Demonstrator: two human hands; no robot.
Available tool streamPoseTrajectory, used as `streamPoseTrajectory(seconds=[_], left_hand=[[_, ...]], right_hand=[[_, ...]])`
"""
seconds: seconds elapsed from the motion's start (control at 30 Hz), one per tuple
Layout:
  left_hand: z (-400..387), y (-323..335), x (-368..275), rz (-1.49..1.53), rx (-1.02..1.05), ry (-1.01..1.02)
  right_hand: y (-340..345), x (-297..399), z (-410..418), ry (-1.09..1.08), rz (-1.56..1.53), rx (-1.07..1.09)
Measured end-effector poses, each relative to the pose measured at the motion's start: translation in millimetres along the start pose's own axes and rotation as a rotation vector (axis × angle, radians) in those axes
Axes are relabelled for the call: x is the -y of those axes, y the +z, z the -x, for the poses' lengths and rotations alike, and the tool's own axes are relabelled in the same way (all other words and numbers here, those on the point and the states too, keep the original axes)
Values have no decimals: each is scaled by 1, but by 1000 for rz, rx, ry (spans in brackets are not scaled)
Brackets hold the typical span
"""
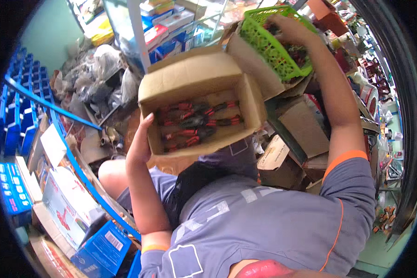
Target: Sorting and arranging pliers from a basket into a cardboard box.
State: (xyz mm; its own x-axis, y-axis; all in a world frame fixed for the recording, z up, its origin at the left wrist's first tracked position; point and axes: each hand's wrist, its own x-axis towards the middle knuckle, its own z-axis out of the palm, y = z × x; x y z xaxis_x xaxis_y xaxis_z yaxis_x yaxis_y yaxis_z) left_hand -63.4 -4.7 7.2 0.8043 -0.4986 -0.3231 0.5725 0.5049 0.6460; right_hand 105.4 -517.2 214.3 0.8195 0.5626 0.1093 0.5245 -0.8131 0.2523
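Note:
My left hand (141,144) grips the left wall of an open cardboard box (194,71), with the thumb over its rim. The box is tilted towards me, above my lap. On its floor lie several small red-and-black items (194,120), blurred, perhaps hand tools or their handles. My right hand (292,30) reaches into a bright green plastic basket (269,48) at the upper right. Its fingertips are at dark items in there, and whether they grip one is unclear. More dark and red pieces (299,55) lie in the basket below my wrist.
Opened cardboard cartons (274,160) stand right of my lap. Plastic bags (107,62) are heaped at the upper left. A blue rail (80,173) curves along my left, past boxed goods (69,205) and blue bins (24,104). Behind the box stands a glass display case (208,26).

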Motion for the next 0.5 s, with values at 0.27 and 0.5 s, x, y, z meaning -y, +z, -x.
streamPoseTrajectory(seconds=[0.27,0.5], left_hand=[[0,13,1,-59,-108,62],[8,20,-3,-64,-83,68]], right_hand=[[-42,41,-24,378,18,393],[-75,69,-13,441,-114,451]])
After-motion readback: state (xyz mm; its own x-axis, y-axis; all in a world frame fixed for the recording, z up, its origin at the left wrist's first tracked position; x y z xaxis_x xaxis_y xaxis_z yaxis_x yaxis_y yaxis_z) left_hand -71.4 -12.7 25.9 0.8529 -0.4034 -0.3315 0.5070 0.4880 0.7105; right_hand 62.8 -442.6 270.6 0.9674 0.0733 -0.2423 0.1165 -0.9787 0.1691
